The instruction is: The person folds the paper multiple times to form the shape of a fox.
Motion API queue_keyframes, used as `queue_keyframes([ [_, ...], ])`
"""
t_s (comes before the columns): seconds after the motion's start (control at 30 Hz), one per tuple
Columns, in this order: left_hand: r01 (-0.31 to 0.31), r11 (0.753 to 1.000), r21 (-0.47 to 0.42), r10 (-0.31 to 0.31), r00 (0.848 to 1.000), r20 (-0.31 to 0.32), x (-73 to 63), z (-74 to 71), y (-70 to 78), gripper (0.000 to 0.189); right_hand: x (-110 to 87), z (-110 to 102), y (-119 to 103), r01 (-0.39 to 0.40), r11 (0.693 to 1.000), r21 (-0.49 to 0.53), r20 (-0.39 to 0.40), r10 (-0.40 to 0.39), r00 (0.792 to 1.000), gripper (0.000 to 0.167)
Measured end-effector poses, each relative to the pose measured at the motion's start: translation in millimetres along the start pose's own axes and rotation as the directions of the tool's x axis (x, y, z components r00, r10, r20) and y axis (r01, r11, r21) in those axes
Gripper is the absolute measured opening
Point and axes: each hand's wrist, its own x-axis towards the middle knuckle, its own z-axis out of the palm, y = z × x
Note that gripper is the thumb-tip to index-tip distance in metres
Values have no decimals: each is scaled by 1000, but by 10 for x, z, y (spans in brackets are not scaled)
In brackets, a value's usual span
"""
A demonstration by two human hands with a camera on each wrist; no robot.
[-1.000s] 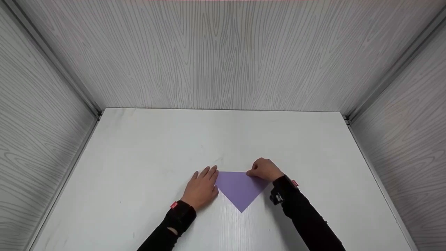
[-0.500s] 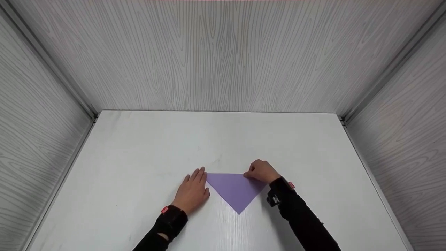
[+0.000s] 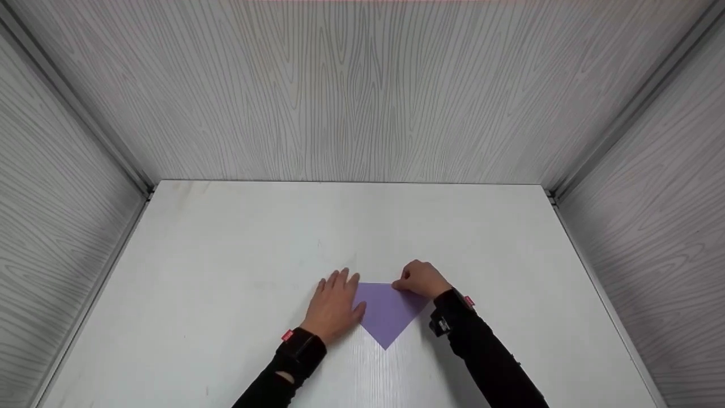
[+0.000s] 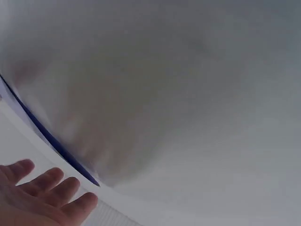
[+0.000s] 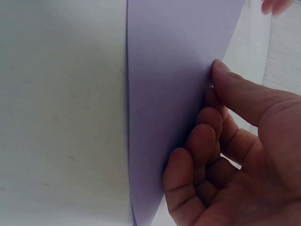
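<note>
A sheet of purple paper point(image 3: 387, 311), folded to a triangle, lies with its point toward the person and its long edge away. My left hand point(image 3: 333, 306) rests flat over the paper's left corner, fingers straight and the thumb out on the purple surface. In the left wrist view its fingers point(image 4: 49, 188) stand slightly apart beside the paper's dark blue edge point(image 4: 56, 146). My right hand point(image 3: 422, 279) pinches the far long edge toward the right corner. In the right wrist view the thumb point(image 5: 235, 89) lies on the paper's edge, with the other fingers curled beneath it.
The paper lies on a white tabletop point(image 3: 255, 238) near its front. A grey wood-grain panel point(image 3: 351, 90) rises at the back, with similar side panels on the left point(image 3: 51, 226) and right point(image 3: 651, 243). Both forearms wear black sleeves and wrist straps.
My left hand slid left to the paper's left corner, then came back right over it. My right hand keeps its pinch on the edge. The head view shifts slightly.
</note>
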Motion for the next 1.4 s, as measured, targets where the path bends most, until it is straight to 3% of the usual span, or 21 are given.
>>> queue_keyframes([
  [0.2,15,1000,-27,-12,993,114,39,63,111,74,25,2,-31,-12,1000,-25,2,12,1000,22],
  [0.43,9,997,-79,1,992,123,39,56,99,76,35,47,-132,-12,995,-99,-57,6,998,15],
  [0.67,21,995,-97,-8,992,125,15,46,84,76,75,218,-341,10,991,-136,-102,-24,995,24],
  [0.8,16,995,-98,-3,992,124,19,43,90,75,94,228,-374,-16,990,-141,-125,-2,992,26],
  [1.17,30,996,-82,-16,987,160,46,14,126,77,54,-73,-2,-112,989,-101,-66,106,992,27],
  [1.4,35,995,-95,-20,988,152,36,1,132,76,-54,-246,249,-106,990,-98,-59,100,993,28],
])
